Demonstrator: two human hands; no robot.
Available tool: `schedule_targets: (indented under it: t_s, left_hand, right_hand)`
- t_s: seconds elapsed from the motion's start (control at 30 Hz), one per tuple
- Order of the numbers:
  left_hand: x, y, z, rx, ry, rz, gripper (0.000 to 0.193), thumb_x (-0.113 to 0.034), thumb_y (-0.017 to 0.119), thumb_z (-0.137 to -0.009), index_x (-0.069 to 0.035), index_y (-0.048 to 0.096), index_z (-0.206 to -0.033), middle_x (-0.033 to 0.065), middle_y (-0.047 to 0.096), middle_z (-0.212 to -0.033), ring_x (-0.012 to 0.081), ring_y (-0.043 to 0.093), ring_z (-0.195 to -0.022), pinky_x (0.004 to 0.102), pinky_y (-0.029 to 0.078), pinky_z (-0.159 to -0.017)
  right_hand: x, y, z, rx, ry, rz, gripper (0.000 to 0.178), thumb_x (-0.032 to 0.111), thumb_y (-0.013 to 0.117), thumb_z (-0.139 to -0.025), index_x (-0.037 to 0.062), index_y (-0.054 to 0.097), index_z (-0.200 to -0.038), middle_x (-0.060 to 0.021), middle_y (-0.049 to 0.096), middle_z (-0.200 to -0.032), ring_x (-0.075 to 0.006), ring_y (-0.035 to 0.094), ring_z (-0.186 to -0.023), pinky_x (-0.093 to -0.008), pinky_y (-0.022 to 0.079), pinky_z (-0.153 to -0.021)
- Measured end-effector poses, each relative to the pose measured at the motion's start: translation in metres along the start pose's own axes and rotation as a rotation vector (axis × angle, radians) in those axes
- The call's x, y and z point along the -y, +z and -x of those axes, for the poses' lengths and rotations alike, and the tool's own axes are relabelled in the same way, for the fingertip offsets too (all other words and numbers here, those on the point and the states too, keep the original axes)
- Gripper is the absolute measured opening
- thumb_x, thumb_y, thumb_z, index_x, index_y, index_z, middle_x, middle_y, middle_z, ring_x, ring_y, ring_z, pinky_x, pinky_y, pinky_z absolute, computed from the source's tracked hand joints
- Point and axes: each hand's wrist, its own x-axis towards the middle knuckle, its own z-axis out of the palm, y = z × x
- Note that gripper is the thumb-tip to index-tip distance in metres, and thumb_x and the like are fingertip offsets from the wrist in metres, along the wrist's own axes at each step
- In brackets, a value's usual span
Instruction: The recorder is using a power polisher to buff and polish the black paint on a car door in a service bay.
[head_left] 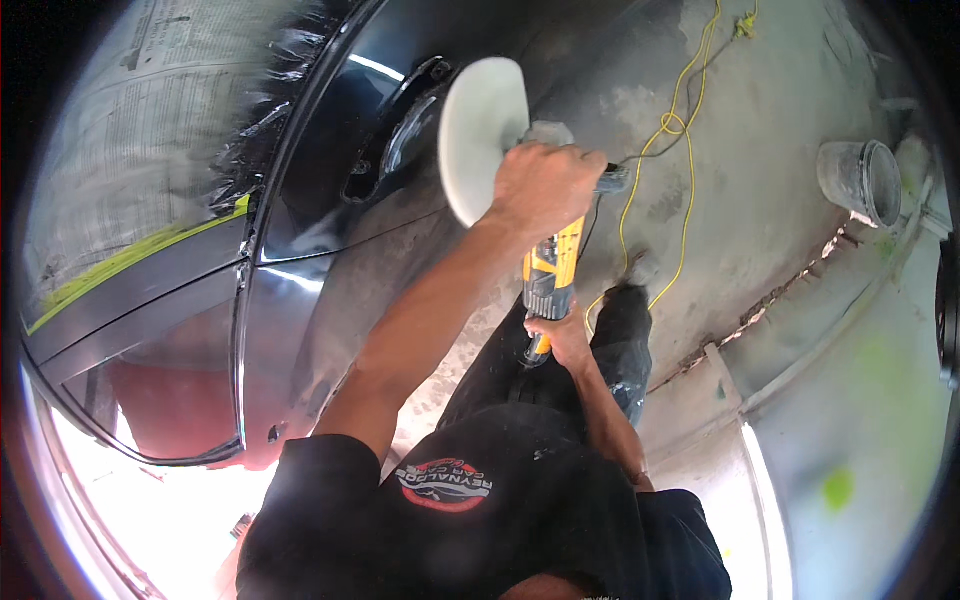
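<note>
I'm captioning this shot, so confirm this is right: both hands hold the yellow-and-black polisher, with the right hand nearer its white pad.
Not quite: the head view shows the left hand nearer the white pad, and the right hand farther back. Both do hold the yellow-and-black polisher.

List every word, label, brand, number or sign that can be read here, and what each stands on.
Black shirt: lettering in a red-and-white emblem, upside down in the picture; readable, but its wording is not copied here.
Printed paper at upper left: rows of fine print, mostly too small and faint to read.
Yellow-and-black polisher: any markings are too small to read.
</note>
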Motion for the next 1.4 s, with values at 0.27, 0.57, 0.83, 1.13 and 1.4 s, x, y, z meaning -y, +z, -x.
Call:
schedule_targets:
  t_s: [0.27, 0.57, 0.83, 1.13, 1.4]
  left_hand:
    - [0.002, 0.032, 0.054, 0.087, -0.085, -0.078, 0.022, -0.02, 0.074, -0.078, -0.011, 0.073, -0.098, 0.0105, 0.077, -0.091, 0.0337, 0.076, -0.082, 0.0481, 0.061, -0.073]
    - [0.008, 0.03, 0.038, -0.278, -0.034, -0.033, 0.026, -0.018, 0.08, -0.071, -0.014, 0.073, -0.096, 0.0097, 0.076, -0.088, 0.0324, 0.074, -0.077, 0.0463, 0.06, -0.068]
    - [0.013, 0.02, 0.1, -0.272, -0.07, 0.024, 0.021, -0.02, 0.082, -0.07, -0.013, 0.071, -0.087, 0.0082, 0.073, -0.081, 0.033, 0.071, -0.071, 0.0445, 0.058, -0.067]
    - [0.037, -0.027, 0.164, -0.36, 0.0, 0.229, 0.022, -0.014, 0.084, -0.066, -0.007, 0.067, -0.078, 0.011, 0.068, -0.074, 0.0324, 0.067, -0.064, 0.042, 0.054, -0.061]
    - [0.067, -0.038, 0.157, -0.506, 0.084, 0.337, 0.02, -0.009, 0.083, -0.066, -0.004, 0.068, -0.079, 0.0137, 0.069, -0.075, 0.0344, 0.069, -0.066, 0.041, 0.055, -0.062]
  right_hand:
    - [-0.067, -0.008, 0.017, 0.122, 0.115, -0.04, 0.072, -0.014, 0.081, -0.069, 0.0018, 0.053, -0.133, -0.0057, 0.067, -0.099, -0.0179, 0.069, -0.08, -0.0339, 0.058, -0.07]
    - [-0.022, -0.015, -0.006, 0.091, -0.013, 0.025, 0.06, -0.013, 0.08, -0.074, 0.0027, 0.053, -0.125, -0.0056, 0.07, -0.1, -0.0155, 0.07, -0.083, -0.0305, 0.058, -0.069]
    - [-0.06, -0.009, 0.03, 0.066, -0.018, 0.224, 0.074, 0.003, 0.091, -0.069, 0.0008, 0.052, -0.133, -0.0069, 0.068, -0.112, -0.0183, 0.067, -0.099, -0.0346, 0.055, -0.09]
    - [-0.073, 0.051, 0.103, -0.077, -0.089, 0.435, 0.096, 0.01, 0.095, -0.067, -0.0006, 0.043, -0.147, -0.015, 0.063, -0.132, -0.0247, 0.062, -0.12, -0.0397, 0.051, -0.105]
    - [-0.027, 0.074, 0.111, -0.285, -0.199, 0.714, 0.094, 0.013, 0.094, -0.069, -0.0018, 0.043, -0.146, -0.021, 0.068, -0.124, -0.0315, 0.067, -0.114, -0.0425, 0.054, -0.099]
